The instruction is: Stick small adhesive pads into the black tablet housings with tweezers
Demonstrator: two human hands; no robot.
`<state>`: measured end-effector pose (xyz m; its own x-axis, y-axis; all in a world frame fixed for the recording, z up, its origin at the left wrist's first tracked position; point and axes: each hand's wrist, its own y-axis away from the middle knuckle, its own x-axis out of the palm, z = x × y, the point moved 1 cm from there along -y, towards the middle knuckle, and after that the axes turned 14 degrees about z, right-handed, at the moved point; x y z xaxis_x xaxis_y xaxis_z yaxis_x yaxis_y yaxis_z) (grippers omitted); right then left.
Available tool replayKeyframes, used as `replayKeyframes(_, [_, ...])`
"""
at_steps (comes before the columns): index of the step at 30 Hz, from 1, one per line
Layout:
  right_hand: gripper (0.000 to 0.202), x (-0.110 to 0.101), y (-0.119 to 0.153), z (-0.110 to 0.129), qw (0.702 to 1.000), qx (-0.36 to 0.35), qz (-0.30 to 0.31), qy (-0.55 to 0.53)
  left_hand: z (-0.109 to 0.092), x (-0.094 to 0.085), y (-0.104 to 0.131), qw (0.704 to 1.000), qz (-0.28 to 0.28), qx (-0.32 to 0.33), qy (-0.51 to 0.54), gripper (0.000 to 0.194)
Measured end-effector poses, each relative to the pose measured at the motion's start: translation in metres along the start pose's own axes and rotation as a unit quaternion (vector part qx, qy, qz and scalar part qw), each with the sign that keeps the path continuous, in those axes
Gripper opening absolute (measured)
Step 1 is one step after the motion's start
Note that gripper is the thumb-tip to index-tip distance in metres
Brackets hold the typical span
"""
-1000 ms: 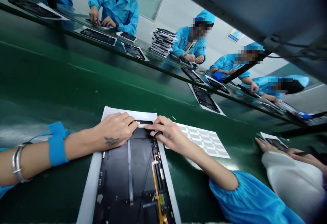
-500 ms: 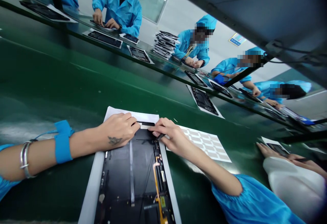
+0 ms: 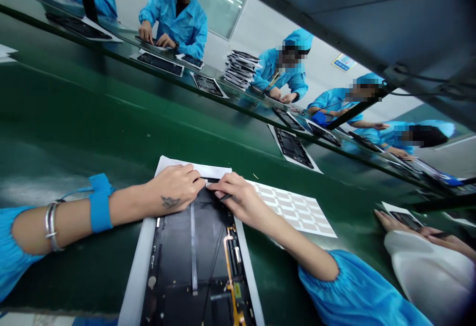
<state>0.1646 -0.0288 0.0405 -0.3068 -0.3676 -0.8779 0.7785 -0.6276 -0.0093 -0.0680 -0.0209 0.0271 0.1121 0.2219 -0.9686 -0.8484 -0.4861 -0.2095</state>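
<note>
An open black tablet housing [image 3: 178, 261] lies on a white sheet [image 3: 132, 276], with a grey ribbon strip down its middle and an orange flex cable [image 3: 227, 256] along its right side. My left hand [image 3: 178, 189] is closed at the housing's far edge, fingertips at the left end of a small white strip [image 3: 211, 181]. From the other side, my right hand [image 3: 240, 197] has its index fingertip at the strip. A thin dark tool [image 3: 226, 197] sits in the right hand's grip; most of it is hidden. The fingers partly cover the strip.
A sheet of pale labels [image 3: 293, 209] lies right of the housing. Another tablet housing on paper [image 3: 293, 147] lies farther back. Several co-workers in blue sit across the green bench [image 3: 111, 112], beside a stack of housings [image 3: 241, 69]. A co-worker's hands [image 3: 394, 222] are at far right.
My right hand has shifted slightly left, closer to my left hand, covering more of the white strip. My left hand stays at the far edge. The view has moved slightly.
</note>
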Motion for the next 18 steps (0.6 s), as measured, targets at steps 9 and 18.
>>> replayKeyframes(9, [0.02, -0.001, -0.024, -0.005, 0.995, 0.022, -0.005, -0.093, 0.01, 0.0, 0.002, 0.998, 0.006, 0.006, 0.055, 0.014])
replayKeyframes(18, [0.022, -0.011, 0.009, -0.016, 0.99, 0.035, -0.099, -0.09, 0.033, 0.009, 0.001, 0.966, 0.112, -0.136, 0.189, 0.03])
